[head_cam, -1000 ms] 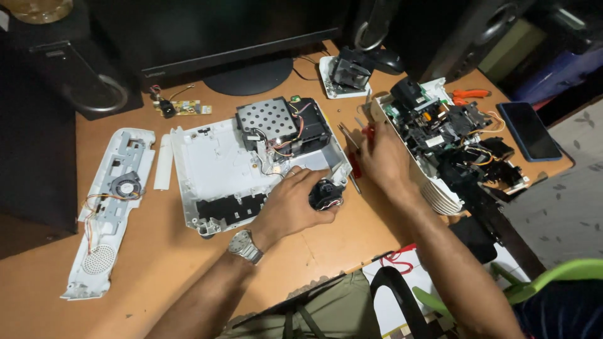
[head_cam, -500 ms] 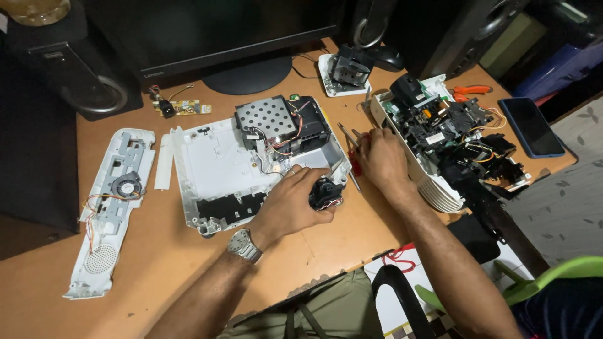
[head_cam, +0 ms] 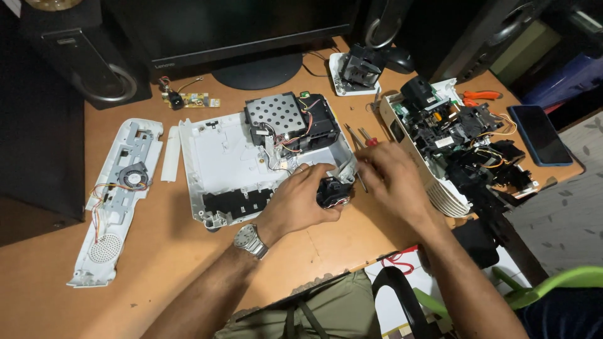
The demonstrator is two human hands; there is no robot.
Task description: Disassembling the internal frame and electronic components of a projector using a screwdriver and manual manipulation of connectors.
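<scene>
Two hands (head_cam: 301, 201) (head_cam: 392, 179), two white shells (head_cam: 220, 166) (head_cam: 107, 207), perhaps two screwdrivers (head_cam: 361, 141).

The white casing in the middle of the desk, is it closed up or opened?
Opened: the white casing lies cover off, its perforated metal plate and wires exposed.

Both bare forearms rise from the bottom of the frame and converge at its centre. The left hand (head_cam: 300, 202), a metal watch on its wrist, lies palm down with fingers curled in a closed grip. The right hand (head_cam: 392, 179) sits just to its right, slightly blurred, fingers bent toward the left hand.
</scene>
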